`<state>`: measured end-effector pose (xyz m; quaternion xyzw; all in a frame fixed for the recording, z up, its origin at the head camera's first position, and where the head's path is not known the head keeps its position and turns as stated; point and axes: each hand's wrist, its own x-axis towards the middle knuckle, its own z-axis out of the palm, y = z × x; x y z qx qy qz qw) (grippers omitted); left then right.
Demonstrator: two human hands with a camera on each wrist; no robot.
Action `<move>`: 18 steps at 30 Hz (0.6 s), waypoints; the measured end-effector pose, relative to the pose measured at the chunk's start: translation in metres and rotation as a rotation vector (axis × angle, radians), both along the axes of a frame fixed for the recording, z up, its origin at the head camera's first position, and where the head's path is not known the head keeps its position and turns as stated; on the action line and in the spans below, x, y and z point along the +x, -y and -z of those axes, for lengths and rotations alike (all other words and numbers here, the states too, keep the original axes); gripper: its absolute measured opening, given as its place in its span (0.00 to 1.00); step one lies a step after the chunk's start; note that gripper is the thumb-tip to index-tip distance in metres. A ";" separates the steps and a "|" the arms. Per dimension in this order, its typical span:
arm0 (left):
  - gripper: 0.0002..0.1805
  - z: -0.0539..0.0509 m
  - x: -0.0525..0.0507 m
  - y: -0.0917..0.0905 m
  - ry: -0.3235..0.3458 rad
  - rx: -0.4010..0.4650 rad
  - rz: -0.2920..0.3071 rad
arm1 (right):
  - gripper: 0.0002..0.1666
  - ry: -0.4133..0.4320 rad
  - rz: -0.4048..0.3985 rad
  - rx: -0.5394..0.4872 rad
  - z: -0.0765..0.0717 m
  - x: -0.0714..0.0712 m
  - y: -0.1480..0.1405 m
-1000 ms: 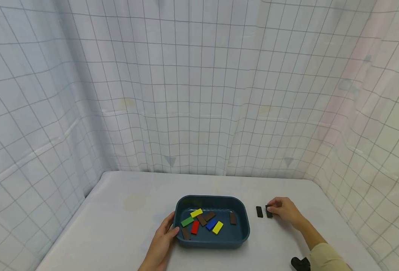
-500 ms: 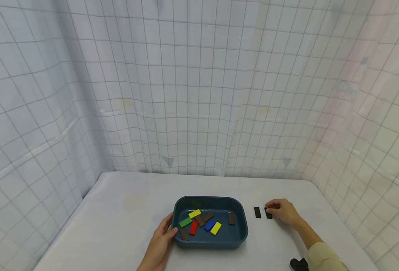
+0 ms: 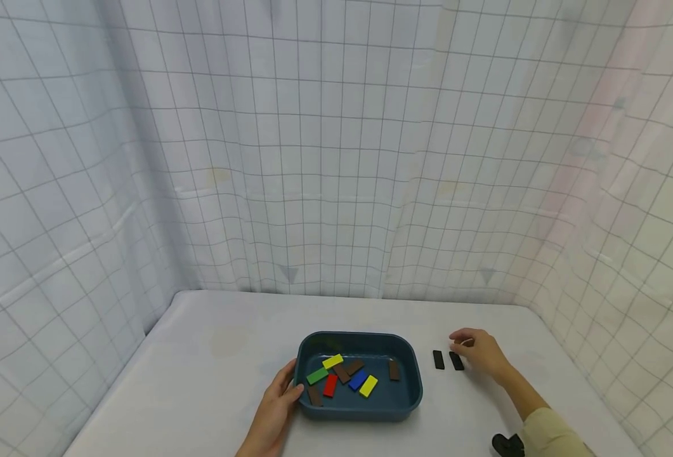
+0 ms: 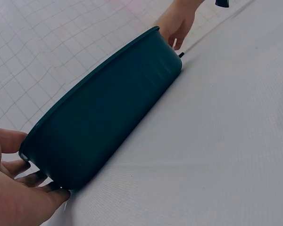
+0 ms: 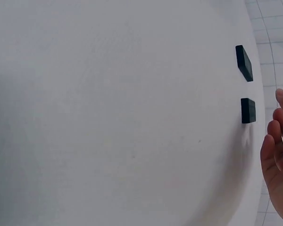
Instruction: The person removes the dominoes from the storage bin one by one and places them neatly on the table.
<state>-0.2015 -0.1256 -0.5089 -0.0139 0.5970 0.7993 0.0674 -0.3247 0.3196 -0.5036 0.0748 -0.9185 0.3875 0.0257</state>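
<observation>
Currently, your left hand (image 3: 273,406) grips the left end of the blue-green bin (image 3: 382,403), thumb at its rim, with colored blocks (image 3: 330,386) inside. Well apart from it, your right hand (image 3: 481,352) hovers with fingers relaxed, just off one black block (image 3: 457,362) on the white table (image 3: 222,368); a second black block (image 3: 438,360) lies between that one and the bin.

The bare left hand (image 3: 273,406) grips, thumb opposing fingers; the bare right hand (image 3: 481,352) hovers, its fingers loosely bent.
</observation>
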 end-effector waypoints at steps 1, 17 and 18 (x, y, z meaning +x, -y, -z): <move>0.35 0.000 0.000 0.000 -0.001 0.002 -0.001 | 0.15 -0.009 -0.011 -0.001 -0.002 -0.001 0.001; 0.35 0.002 -0.001 0.000 0.021 -0.010 -0.024 | 0.12 -0.230 -0.299 0.020 -0.037 -0.005 0.067; 0.35 0.003 -0.001 0.000 0.023 -0.010 -0.024 | 0.12 -0.232 -0.325 0.022 -0.039 -0.004 0.072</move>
